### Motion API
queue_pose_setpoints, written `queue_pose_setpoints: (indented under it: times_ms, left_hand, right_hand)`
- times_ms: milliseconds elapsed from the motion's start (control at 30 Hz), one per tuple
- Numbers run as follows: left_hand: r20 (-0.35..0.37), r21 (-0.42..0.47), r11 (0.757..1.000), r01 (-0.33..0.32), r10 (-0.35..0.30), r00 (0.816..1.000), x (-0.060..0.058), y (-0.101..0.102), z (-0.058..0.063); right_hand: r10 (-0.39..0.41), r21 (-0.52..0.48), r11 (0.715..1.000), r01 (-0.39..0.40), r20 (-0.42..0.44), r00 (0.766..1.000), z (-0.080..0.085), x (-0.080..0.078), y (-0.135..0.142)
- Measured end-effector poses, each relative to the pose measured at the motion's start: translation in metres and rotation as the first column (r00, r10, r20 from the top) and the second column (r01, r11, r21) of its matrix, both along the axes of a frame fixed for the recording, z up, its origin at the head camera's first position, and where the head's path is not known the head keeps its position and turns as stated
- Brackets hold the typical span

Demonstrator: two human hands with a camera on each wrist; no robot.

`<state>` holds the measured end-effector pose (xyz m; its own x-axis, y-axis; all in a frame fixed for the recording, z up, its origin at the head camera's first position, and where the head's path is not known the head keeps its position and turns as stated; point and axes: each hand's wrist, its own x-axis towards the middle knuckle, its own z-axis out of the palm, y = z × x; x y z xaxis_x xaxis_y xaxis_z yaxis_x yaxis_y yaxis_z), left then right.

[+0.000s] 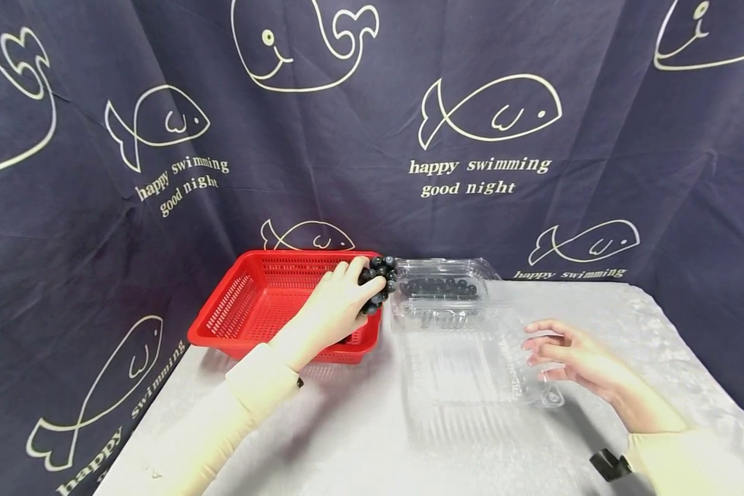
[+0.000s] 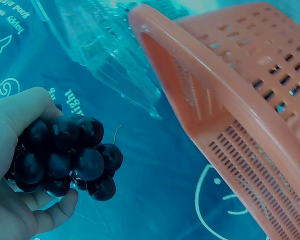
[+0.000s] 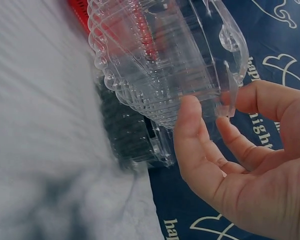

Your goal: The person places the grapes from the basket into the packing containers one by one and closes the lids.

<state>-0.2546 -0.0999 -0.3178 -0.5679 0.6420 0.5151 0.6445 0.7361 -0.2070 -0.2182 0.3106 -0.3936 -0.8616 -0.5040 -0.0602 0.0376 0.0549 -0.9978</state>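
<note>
My left hand [image 1: 341, 293] grips a bunch of dark grapes [image 2: 72, 155] above the right rim of the red plastic basket [image 1: 201, 335], fingers and thumb curled around it. In the left wrist view, a short stem sticks out of the bunch. My right hand [image 1: 585, 358] is at the right edge of a clear plastic container [image 1: 459, 372], fingers spread and loosely bent. In the right wrist view, its fingertips overlap the ridged edge of that container. Just behind, a second clear container [image 1: 443, 265] stands with more dark grapes [image 1: 440, 288] inside.
A pale cloth covers the table [image 1: 359, 441]. A dark blue curtain [image 1: 372, 172] printed with fish and lettering hangs right behind the basket and containers. The basket stands on the left, close beside the grape-filled container.
</note>
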Motion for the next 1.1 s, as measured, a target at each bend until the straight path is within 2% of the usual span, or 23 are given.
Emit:
queue_pose_setpoints:
  times_ms: [367,533,767,1100]
  left_hand:
    - [-0.04,0.02,0.998,0.054,-0.053,0.998,0.008,0.015,-0.003]
    - [-0.022,0.016,0.999,0.05,-0.05,0.999,0.01,0.02,-0.007]
    - [-0.017,0.04,0.996,0.081,-0.081,0.997,0.013,0.028,-0.013]
    - [0.018,0.011,0.996,0.091,-0.091,0.996,0.019,0.04,-0.019]
  right_hand:
    - [-0.031,0.039,0.999,0.029,0.056,0.998,-0.012,0.001,-0.009]
    - [-0.045,0.055,0.998,0.042,0.062,0.997,-0.015,0.002,-0.011]
    - [-0.048,0.038,0.998,0.045,0.082,0.995,-0.021,0.002,-0.016]
    - [-0.093,0.105,0.991,0.086,0.062,0.994,-0.025,0.003,-0.023]
